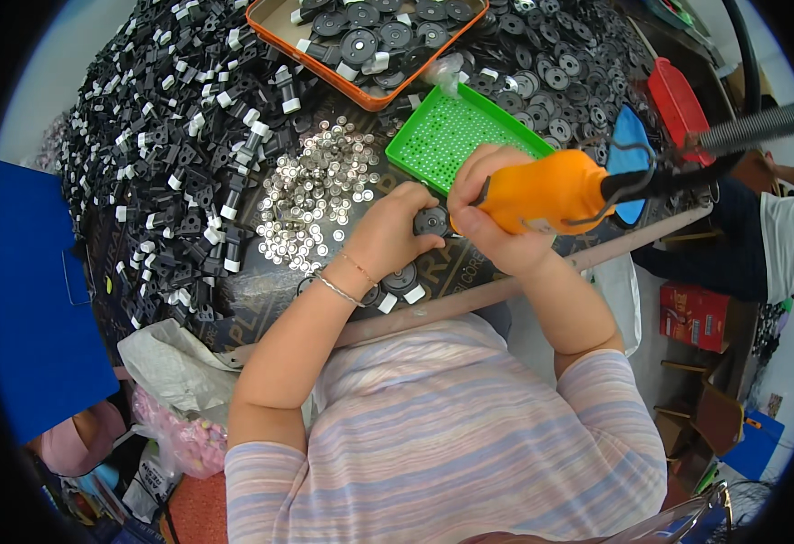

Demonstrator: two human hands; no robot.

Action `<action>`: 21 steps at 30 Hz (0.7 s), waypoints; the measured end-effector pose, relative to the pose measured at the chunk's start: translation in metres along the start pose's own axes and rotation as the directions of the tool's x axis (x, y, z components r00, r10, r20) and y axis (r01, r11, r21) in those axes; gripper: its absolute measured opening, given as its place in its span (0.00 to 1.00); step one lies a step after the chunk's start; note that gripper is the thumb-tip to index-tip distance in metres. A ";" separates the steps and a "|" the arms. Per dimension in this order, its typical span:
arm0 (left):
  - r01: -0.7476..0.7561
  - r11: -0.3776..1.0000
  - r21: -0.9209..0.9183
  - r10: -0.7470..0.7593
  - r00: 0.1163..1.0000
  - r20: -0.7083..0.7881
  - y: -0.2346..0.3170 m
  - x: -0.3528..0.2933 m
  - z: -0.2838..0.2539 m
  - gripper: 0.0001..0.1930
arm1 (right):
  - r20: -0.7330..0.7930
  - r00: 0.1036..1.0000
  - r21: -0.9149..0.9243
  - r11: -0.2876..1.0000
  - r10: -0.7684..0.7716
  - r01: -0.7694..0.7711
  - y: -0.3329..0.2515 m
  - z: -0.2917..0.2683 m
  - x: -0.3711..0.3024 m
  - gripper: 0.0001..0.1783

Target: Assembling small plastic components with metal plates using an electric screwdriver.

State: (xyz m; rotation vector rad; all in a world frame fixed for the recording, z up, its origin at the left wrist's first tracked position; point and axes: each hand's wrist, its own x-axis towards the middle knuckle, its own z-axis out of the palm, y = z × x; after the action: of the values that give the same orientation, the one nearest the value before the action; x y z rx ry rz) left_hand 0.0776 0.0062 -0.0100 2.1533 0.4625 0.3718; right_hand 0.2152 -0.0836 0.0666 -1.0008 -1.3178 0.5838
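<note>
My left hand (384,234) grips a small black wheel-like disc (428,221) between thumb and fingers, low over the dark bench. My right hand (504,247) is wrapped round an orange power screwdriver (546,190), which lies sideways with its front end close to the disc. The tool's tip and the disc's far side are hidden by my fingers. Below my left wrist, more black discs (400,279) with white tabs rest near the bench edge. Left of that hand spreads a heap of small silvery metal pieces (315,195).
A green perforated basket (456,127) stands just beyond my hands. Behind it are an orange-rimmed tray (374,102) of discs and a disc heap (542,68). Black parts with white ends (170,136) fill the left. A spring-wrapped cable (755,129) reaches the screwdriver. Another person (782,245) is at right.
</note>
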 end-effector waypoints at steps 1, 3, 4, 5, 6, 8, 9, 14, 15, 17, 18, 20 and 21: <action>0.001 1.000 -0.001 -0.001 1.000 -0.001 0.000 0.000 0.000 0.23 | 0.024 1.000 -0.004 1.000 -0.016 0.016 0.001 0.000 0.000 0.12; -0.003 1.000 -0.021 0.002 1.000 -0.017 -0.001 0.000 0.001 0.23 | 0.047 0.998 -0.009 0.999 -0.031 0.032 0.003 0.000 0.000 0.11; -0.003 1.000 -0.021 0.003 1.000 -0.016 0.000 0.000 0.001 0.23 | 0.040 0.999 0.024 0.999 -0.025 0.024 0.003 0.000 0.000 0.11; -0.004 1.000 -0.018 0.004 1.000 -0.015 0.001 0.000 0.000 0.23 | 0.033 0.999 0.057 0.998 -0.020 0.018 0.004 0.000 0.000 0.10; -0.006 1.000 -0.014 0.006 1.000 -0.015 0.002 0.000 0.000 0.23 | 0.032 0.999 0.056 0.998 -0.021 0.020 0.005 -0.002 0.002 0.10; -0.005 0.999 -0.041 0.005 1.000 -0.018 0.000 0.001 0.002 0.23 | 0.118 0.989 0.034 0.996 -0.084 0.081 0.009 -0.009 0.008 0.11; -0.007 0.997 -0.071 0.006 1.000 -0.023 0.001 0.001 0.003 0.23 | 0.118 0.989 0.030 0.996 -0.087 0.084 0.008 -0.011 0.010 0.11; 0.056 0.998 -0.037 -0.056 0.998 0.024 0.008 -0.002 -0.003 0.23 | -0.146 0.987 0.320 0.940 -0.072 0.116 -0.003 -0.036 0.018 0.14; 0.053 0.998 -0.023 -0.053 0.998 0.016 0.008 -0.001 -0.002 0.24 | -0.223 0.973 0.276 0.954 -0.055 0.117 0.002 -0.039 0.017 0.13; 0.059 0.998 -0.025 -0.058 0.998 0.019 0.008 -0.001 -0.001 0.24 | -0.271 0.962 0.171 0.983 -0.015 0.064 0.017 -0.045 0.015 0.12; 0.087 0.996 -0.029 -0.087 0.996 0.028 0.009 -0.001 -0.001 0.24 | -0.287 0.957 0.106 0.994 0.048 -0.019 0.024 -0.046 0.011 0.13; 0.114 0.993 -0.033 -0.112 0.993 0.037 0.011 0.000 -0.002 0.24 | -0.312 0.950 0.107 0.994 0.024 0.011 0.033 -0.047 0.009 0.13; 0.134 0.991 -0.030 -0.132 0.990 0.052 0.012 0.000 -0.003 0.23 | -0.337 0.942 0.113 0.993 0.003 0.037 0.035 -0.045 0.010 0.12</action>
State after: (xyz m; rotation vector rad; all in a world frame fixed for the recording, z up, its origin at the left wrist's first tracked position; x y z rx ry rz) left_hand 0.0780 0.0017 0.0019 2.0812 0.5642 0.2485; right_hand 0.2672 -0.0705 0.0441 -0.9427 -0.9764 0.4479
